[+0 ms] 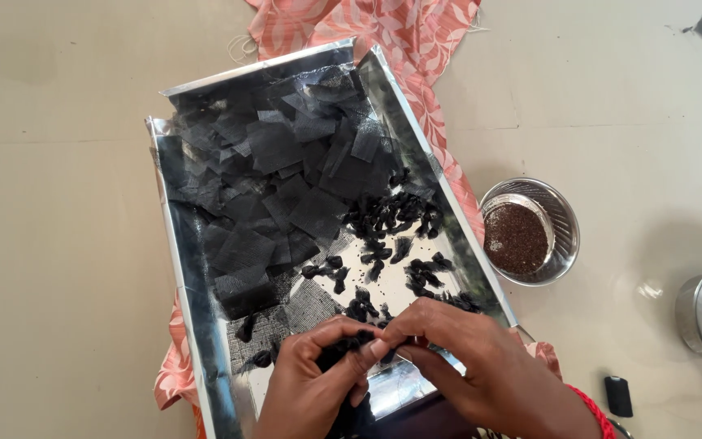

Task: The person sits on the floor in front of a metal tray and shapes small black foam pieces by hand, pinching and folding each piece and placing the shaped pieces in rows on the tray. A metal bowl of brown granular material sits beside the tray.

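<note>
At the near end of the foil tray [174,268], our left hand [310,382] & right hand [481,366] pinch one black mesh bundle [357,340] btwn fingertips, both equally close; seed bowl [566,223] right of tray.

The tray [197,325] was thin sheet metal, bright and mirror-glossy, creased at its walls; the black squares [274,146] in it were sheer mesh cloth, matt and finely woven; the small black bundles [387,213] looked like the same net, bunched; the bowl [562,213] was polished steel, holding dull, grainy brown seeds [516,237]; the pink printed cloth [416,32] underneath looked soft and crinkled; the floor [58,244] was smooth, matt beige.
</note>
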